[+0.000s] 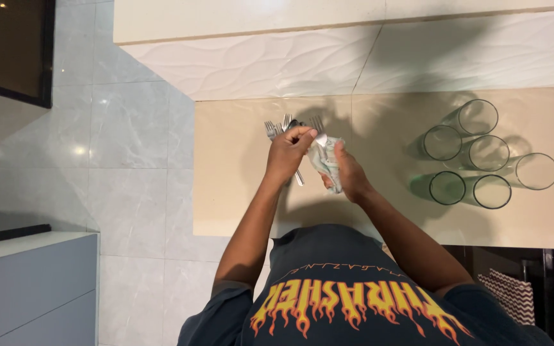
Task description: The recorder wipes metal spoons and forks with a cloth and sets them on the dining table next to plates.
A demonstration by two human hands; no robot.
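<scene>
The person is standing at a beige counter [238, 192] and working with both hands raised just above its surface. The left hand [286, 154] is clenching a bundle of metal cutlery [286, 123], mostly forks as far as the tines show, with the heads fanning out beyond the knuckles and one handle end poking out below the fist. The right hand [349, 172] is grasping a crumpled white cloth [326, 161] (faintly patterned in green), and the cloth is pressing against the cutlery where the two hands meet, so the bundle is lying between the left fingers and the cloth, touching both. Judging from this alone, the wiping of the cutlery is under way rather than finished: the whole bundle is sitting in the left fist, no wiped pieces are lying apart on the counter, and nothing shows how many pieces have been cleaned. Six clear drinking glasses [479, 154] are standing in a cluster well to the right of the hands, untouched; whether they are awaiting the cloth cannot be told. A white wavy-textured wall panel [290, 64] is running behind the counter, grey floor tiles [129, 141] are lying to the left, and a grey cabinet [27, 288] is sitting at the lower left.
</scene>
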